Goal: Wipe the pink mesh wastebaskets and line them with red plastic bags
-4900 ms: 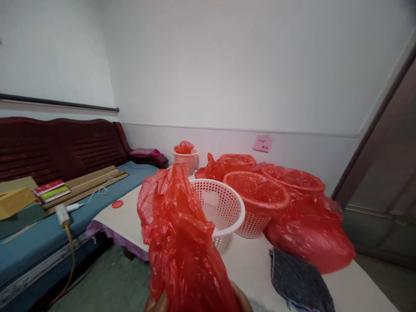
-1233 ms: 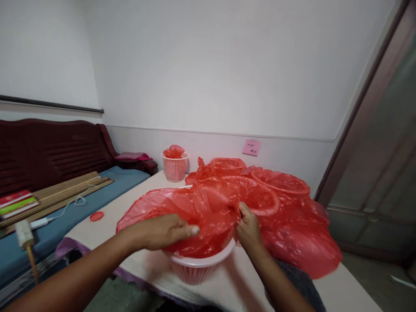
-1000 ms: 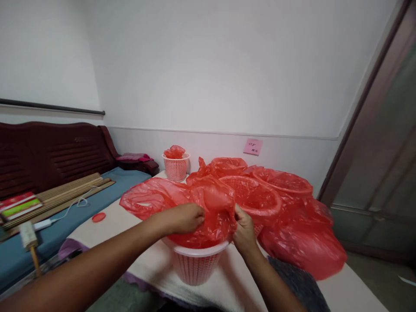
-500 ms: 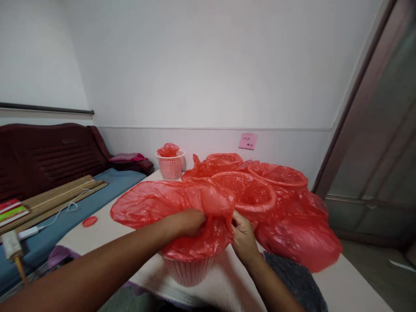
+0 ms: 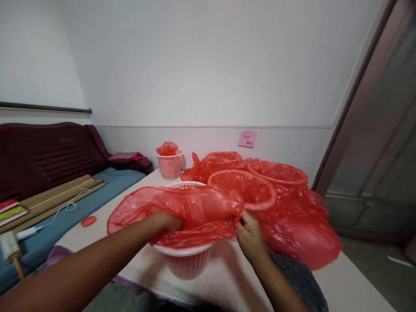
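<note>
A white mesh plastic basket [image 5: 187,265] stands on the table near me, with a thin red plastic bag [image 5: 195,212] draped over its top. My left hand [image 5: 167,222] is pushed under the bag's folds at the near left, its fingers hidden. My right hand [image 5: 250,236] pinches the bag's edge at the basket's right side. Part of the basket's rim shows at the far side and along the front. Beyond them, red-lined baskets [image 5: 243,188] crowd together, and a loose red bag [image 5: 300,229] lies to the right.
A small pink basket [image 5: 169,168] stands against the wall, and a red disc [image 5: 89,221] lies on the white-covered table [image 5: 136,264]. A grey cloth [image 5: 297,277] lies at the near right. A sofa is to the left, a door to the right.
The bag has spread wider over the basket, and more of the basket's far rim shows. My left hand has slid from the bag's folds to beneath them.
</note>
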The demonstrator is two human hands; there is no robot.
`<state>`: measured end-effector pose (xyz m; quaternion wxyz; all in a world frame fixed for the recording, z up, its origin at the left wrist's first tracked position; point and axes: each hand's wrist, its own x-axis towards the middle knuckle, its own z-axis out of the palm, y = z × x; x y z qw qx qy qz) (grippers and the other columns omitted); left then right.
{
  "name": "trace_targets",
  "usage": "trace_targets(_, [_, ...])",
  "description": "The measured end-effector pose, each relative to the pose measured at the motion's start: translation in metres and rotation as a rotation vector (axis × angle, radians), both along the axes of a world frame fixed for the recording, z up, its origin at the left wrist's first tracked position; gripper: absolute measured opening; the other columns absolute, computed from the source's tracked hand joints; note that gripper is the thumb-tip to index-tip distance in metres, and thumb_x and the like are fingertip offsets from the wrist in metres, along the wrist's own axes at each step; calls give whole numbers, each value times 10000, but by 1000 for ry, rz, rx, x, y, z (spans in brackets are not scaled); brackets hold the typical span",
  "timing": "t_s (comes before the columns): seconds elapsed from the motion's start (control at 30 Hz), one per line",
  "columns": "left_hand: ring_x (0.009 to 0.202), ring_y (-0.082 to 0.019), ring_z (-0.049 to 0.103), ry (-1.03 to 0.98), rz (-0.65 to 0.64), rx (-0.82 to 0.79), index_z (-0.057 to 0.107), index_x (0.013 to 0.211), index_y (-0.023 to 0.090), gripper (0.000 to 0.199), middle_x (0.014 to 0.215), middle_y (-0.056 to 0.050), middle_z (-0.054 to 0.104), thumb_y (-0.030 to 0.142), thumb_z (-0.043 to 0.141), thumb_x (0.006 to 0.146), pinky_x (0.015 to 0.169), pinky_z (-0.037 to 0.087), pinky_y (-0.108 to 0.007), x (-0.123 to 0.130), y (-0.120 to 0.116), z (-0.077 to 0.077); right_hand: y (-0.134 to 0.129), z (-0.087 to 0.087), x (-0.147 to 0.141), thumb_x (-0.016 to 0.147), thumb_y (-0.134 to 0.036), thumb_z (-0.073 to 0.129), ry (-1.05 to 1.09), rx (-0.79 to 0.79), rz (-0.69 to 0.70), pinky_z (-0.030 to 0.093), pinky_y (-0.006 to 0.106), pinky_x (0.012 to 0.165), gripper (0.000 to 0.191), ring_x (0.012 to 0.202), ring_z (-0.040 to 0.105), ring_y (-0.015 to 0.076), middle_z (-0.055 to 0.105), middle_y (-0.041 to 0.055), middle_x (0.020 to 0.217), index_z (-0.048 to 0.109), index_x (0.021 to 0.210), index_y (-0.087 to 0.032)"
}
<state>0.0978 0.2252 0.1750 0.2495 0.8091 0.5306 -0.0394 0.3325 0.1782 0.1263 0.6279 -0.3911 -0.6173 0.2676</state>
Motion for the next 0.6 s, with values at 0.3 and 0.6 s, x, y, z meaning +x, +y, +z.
trace_targets(0.3, [715,-235,649,53,-199,13,697,845,210,507,831,-56,724,663,472,820,580,423,-317,-10,-55,56,11,-10,7,761,-239,590,-145,-97,-59,436,444,982,311,1099,578,279,651,105,1168,677,1057,-202])
trace_targets(0.6, [839,-342,710,60,-232,207,681,856,227,183,920,-121,760,268,521,777,630,459,-393,0,-112,-9,-7,-1,11,693,-370,691,-26,-248,153,548,442,788,260,865,673,282,753,79,906,722,872,-184])
